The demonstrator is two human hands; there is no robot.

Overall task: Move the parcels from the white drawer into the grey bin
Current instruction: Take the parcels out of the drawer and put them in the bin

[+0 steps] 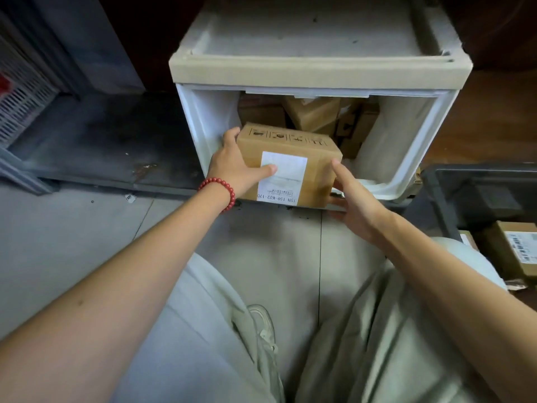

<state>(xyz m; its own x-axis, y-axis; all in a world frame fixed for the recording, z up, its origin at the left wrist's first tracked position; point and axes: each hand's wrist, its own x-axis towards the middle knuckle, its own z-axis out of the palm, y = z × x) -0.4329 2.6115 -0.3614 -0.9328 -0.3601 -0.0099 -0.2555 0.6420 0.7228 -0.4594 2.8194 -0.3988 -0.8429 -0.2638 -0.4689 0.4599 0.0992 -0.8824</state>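
Note:
A brown cardboard parcel (293, 152) with a white label sits at the front lip of the open white drawer (406, 158). My left hand (232, 167) grips its left side, thumb lying across the label and fingers curled round the far left edge. My right hand (354, 199) holds the parcel's right side, thumb up against the near right corner, fingers under the bottom edge. Several more brown parcels (316, 114) lie deeper in the drawer. The grey bin (441, 196) stands at the right, with a labelled parcel (514, 251) inside it.
The drawer belongs to a white plastic cabinet (316, 68) on a dark platform (110, 146). A grey slotted crate (20, 94) stands at the far left. My knees in pale trousers and a shoe fill the lower view above a grey tiled floor (72, 228).

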